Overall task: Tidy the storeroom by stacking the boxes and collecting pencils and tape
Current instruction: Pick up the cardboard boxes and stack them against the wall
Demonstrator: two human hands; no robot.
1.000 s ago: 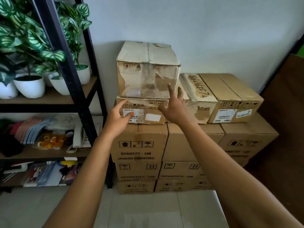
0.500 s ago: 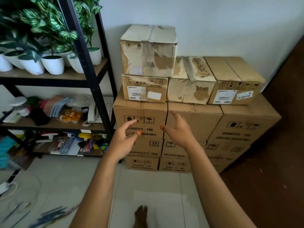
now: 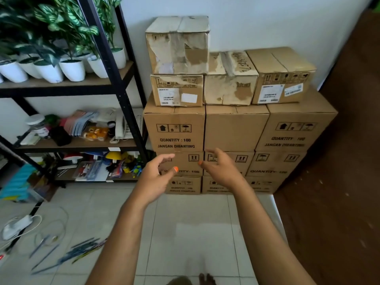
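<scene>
Change: both hands have dropped away from the top box and now hang in the air before the lower boxes; view has pulled back, floor now shows.
Pencils: scattered flat on the tiled floor, lower left, beside a loose white cable. Judged light, stiff and thin; likely to roll, best gathered into a bundle and pinched mid-shaft.
Tape: cannot pick it out for certain; yellow rolls on the middle shelf may be it.
Shelf: top tier holds white pots with leafy plants; middle tier papers and a phone; bottom tier mixed clutter.
Left hand: fingers loosely curled, holding nothing, clear of the boxes.
Right hand: fingers relaxed, holding nothing, no contact.
Boxes: stacked against the wall in three columns, closed; contents hidden.
Top box: sits alone on the left column, worn and peeling. Judged stiff but scuffed; weight unknown. Grip low on both side walls, not the torn face.
Status: stacking looks done; pencils not yet collected.
</scene>
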